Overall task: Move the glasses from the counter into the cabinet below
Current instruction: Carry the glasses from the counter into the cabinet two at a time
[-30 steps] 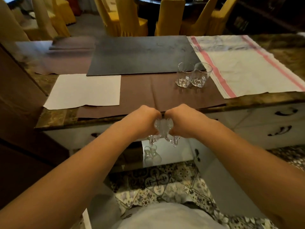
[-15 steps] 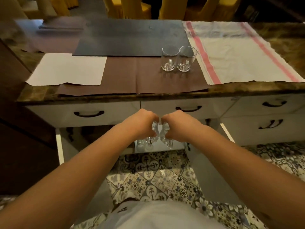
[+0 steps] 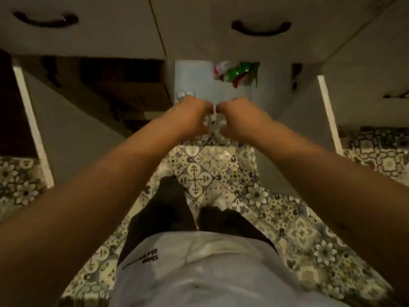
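My left hand and my right hand are side by side at the front edge of the open cabinet's pale shelf. Each hand is closed around a clear glass; the left one and the right one show only as blurred glints between my fingers. Just behind my left hand, a glass stands on the shelf. The counter and the glasses on it are out of view.
Two white cabinet doors hang open, one at the left and one at the right. Crumpled green and red packaging lies at the back of the shelf. Drawers with dark handles sit above. Patterned floor tiles lie below.
The view has tilted down from the counter to the cabinet. Both hands have carried their glasses lower, to the shelf's front edge.
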